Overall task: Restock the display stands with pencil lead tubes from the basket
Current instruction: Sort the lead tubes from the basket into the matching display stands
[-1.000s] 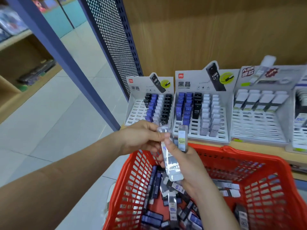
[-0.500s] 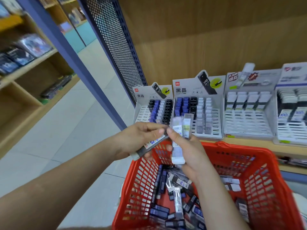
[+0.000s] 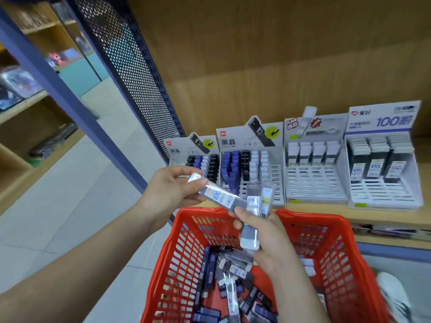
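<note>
Left hand [image 3: 171, 194]: closed round one clear tube [image 3: 220, 197] with a "100" label, held crossways now. A second ago it was just meeting the right hand over an upright tube, so this one looks freshly passed across.
Right hand [image 3: 268, 238]: wrapped round a small bunch of tubes [image 3: 253, 213] standing upright, at least two, maybe three, hard to count. One fingertip touches the end of the left hand's tube.
What changed: the view has swung right too, so the "100" stand [image 3: 382, 159] on the far right is in full view, which it wasn't a second ago.
Basket [image 3: 345, 243]: red, right under both hands, loads of tubes still piled in the bottom.
Stands: four in a row on the wooden shelf [image 3: 326, 212]. The third stand [image 3: 313, 159] has only its back row filled, lots of empty slots in front.
My read: sorting in hand by type. The "100" label matches the far right stand, so I'd guess that's where it goes.
Progress: early days, nothing slotted in at this moment.
</note>
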Demonstrator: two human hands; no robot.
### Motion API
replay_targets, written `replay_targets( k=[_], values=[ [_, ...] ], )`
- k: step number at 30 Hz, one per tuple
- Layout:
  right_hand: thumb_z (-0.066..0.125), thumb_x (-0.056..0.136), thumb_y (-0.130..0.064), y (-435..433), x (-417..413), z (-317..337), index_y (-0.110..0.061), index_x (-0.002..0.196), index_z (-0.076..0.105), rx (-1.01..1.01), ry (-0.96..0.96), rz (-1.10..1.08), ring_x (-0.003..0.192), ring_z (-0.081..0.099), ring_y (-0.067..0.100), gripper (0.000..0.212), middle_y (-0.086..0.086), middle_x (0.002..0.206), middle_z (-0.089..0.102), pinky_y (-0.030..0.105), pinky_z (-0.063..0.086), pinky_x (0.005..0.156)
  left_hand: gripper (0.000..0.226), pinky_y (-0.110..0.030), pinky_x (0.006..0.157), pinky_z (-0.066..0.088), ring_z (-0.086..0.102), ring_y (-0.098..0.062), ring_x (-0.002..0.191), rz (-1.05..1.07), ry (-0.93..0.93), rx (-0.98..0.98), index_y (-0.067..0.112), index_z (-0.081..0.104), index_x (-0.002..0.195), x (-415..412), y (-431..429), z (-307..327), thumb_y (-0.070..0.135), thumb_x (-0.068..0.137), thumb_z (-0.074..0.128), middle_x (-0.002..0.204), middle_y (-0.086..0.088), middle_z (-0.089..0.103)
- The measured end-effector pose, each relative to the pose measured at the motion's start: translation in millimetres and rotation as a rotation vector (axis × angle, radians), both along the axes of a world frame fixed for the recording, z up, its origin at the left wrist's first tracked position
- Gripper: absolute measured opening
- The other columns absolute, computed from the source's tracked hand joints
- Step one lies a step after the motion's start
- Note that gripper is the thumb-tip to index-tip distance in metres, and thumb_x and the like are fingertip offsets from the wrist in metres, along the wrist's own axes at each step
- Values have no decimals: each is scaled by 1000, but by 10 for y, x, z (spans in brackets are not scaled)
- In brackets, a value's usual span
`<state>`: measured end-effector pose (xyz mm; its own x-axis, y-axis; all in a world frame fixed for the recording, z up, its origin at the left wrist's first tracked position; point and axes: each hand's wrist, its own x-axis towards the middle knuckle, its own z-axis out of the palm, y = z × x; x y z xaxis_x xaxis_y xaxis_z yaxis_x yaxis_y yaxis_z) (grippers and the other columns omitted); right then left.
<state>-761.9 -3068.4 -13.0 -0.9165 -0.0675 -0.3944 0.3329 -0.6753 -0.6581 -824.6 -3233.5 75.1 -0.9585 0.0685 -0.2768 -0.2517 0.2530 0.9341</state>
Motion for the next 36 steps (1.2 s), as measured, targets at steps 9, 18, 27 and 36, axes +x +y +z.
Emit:
replay_targets(
  k=[9,18,27,36],
  values=[
    [75,82,-9,736,-12,-191,-4,99,67,117,-5,-202,54,56,13,19,14,77,67,24,43,44,18,-27,49,50,57,-16,49,-437,-7,-432,12,61,98,-195,906,-14,22,86,70,59,-2,58],
    [63,94,-29,1484,-15,-270,-18,86,64,-180,-161,-650,47,52,6,14,-1,64,64,18,34,36,13,-28,63,56,63,-13,59,-492,405,-325,10,67,82,-623,2200,-52,-2,87,64,70,-8,66],
    [91,37,-25,1931,72,-561,-15,64,62,-720,-102,-837,41,54,15,41,0,56,55,21,43,37,24,-25,53,30,43,-15,64,-765,829,-689,23,48,74,-734,3301,-639,12,94,56,61,4,46],
    [63,64,-18,1938,136,-547,-15,86,61,-701,14,-906,55,58,15,23,3,73,57,21,45,45,20,-36,61,40,50,-27,71,-795,899,-798,10,49,77,-829,3537,-973,17,94,56,70,-7,55]
  ],
)
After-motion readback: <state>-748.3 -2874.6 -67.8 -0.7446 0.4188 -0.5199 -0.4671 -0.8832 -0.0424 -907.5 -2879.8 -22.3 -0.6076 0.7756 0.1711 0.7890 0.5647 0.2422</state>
